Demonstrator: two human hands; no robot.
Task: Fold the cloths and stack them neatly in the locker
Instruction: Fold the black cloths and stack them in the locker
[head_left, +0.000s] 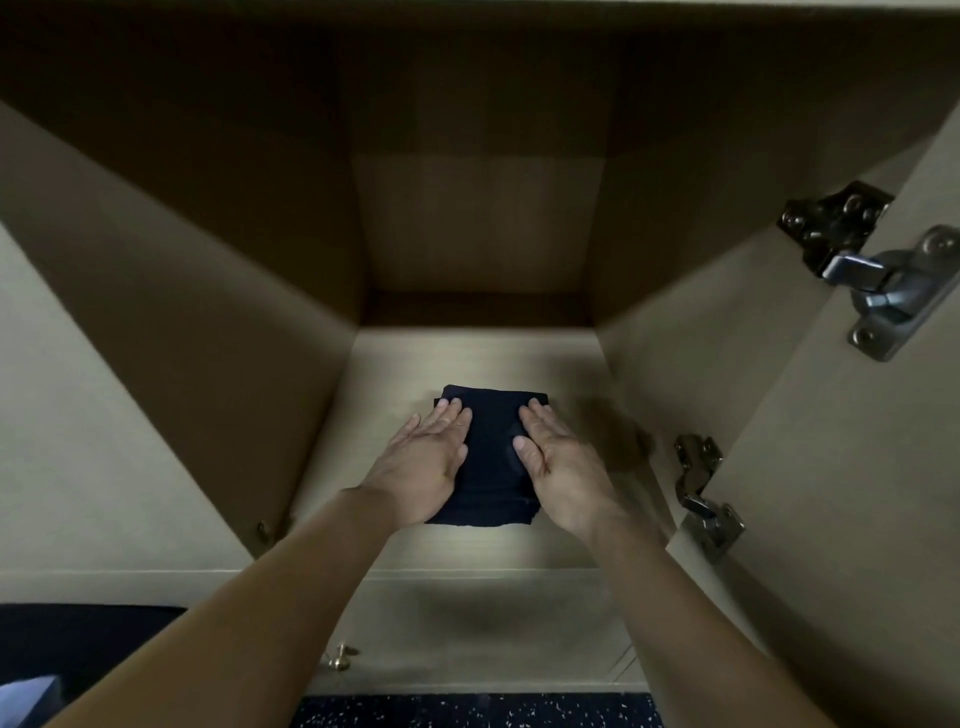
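Dark speckled floor (467, 712), small brass knob (338, 659), pale blue item (26, 696) bottom left

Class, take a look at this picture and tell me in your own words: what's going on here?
A person reaches into an open locker. The left hand and right hand lie flat, fingers straight, on either side of a folded dark cloth resting on the locker floor. It is the only cloth visible inside. The door stands open on the right, its hinges showing.
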